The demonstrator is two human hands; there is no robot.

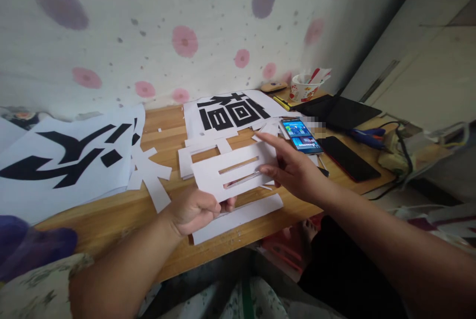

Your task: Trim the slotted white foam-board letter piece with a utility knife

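A white paper cut-out (208,172) with two long slots is held above the table, tilted. My left hand (195,210) pinches its lower left corner, thumb on top. At its right end is my right hand (292,165), thumb on the paper's face and index finger stretched past the upper edge; the other fingers are partly hidden behind it. Beneath lie another frame-shaped paper cut-out (184,162) and a long white paper strip (241,219). A branching white paper piece (154,180) rests left of them.
Sheets with black characters lie at the left (74,143) and back (223,110). A lit phone (303,136), a dark slab (349,159), a yellow cutter (281,103), a patterned cup (303,90) and blue-handled pliers (368,136) are on the right.
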